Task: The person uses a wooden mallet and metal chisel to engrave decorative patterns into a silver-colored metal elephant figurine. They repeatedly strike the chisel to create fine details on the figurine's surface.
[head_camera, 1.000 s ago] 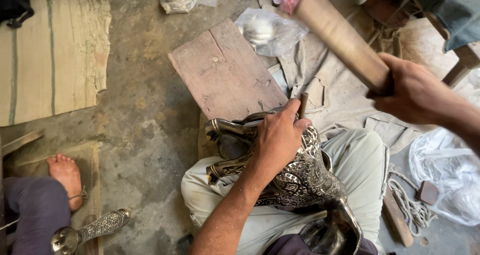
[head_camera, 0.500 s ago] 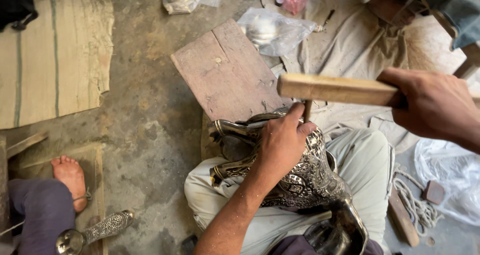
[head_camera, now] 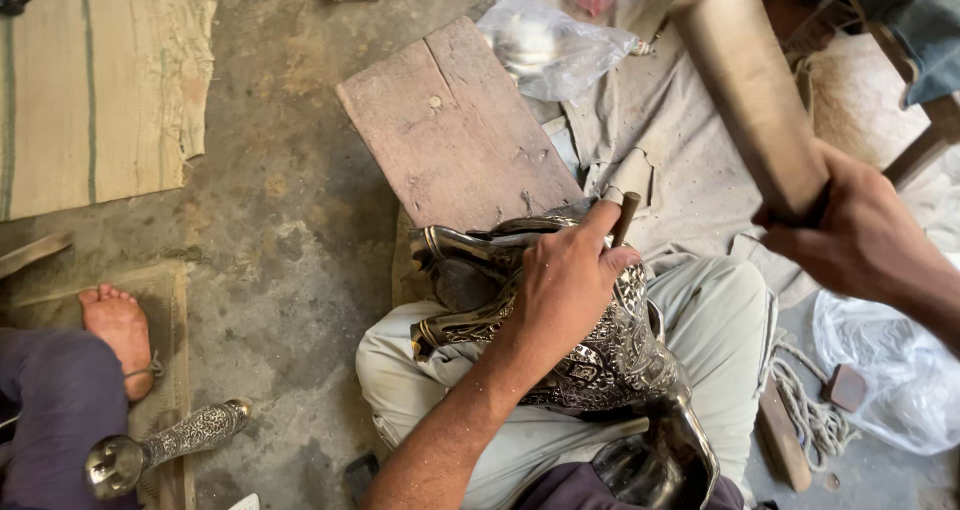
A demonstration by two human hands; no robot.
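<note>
Left hand (head_camera: 565,285): at centre, fingers closed around a short dark punch (head_camera: 625,218) and pressing down on an ornate metal vessel (head_camera: 600,355). The punch stands nearly upright, its upper end showing above the thumb and forefinger; its lower tip is hidden by the hand.

Right hand (head_camera: 855,240): at 3 o'clock, gripped tight around the handle end of a wooden mallet (head_camera: 750,90). The mallet is raised, its thick pale head reaching up to 1 o'clock, well apart from the punch.

Ornate metal vessel: engraved, dark and silvery, lying across the person's lap on pale trousers (head_camera: 720,320). Its open mouth points to 9 o'clock; a plain polished part runs down to 5 o'clock.

Wooden board (head_camera: 450,130): flat on the floor at 12 o'clock, just beyond the vessel, worn and reddish.

Clear plastic bag (head_camera: 555,50): at 12 to 1 o'clock, just beside the board's far corner, with a shiny round piece inside.

Grey cloth (head_camera: 670,150): spread under the raised mallet at 1 o'clock.

Coiled rope (head_camera: 810,410): on the floor at 4 o'clock.

Bare foot (head_camera: 120,330): another person's, at 9 o'clock, on a mat.

Engraved metal piece (head_camera: 165,445): slim, with a round end, at 8 o'clock below the foot.

Striped mat (head_camera: 100,80): at 10 o'clock on the concrete floor (head_camera: 290,220).
</note>
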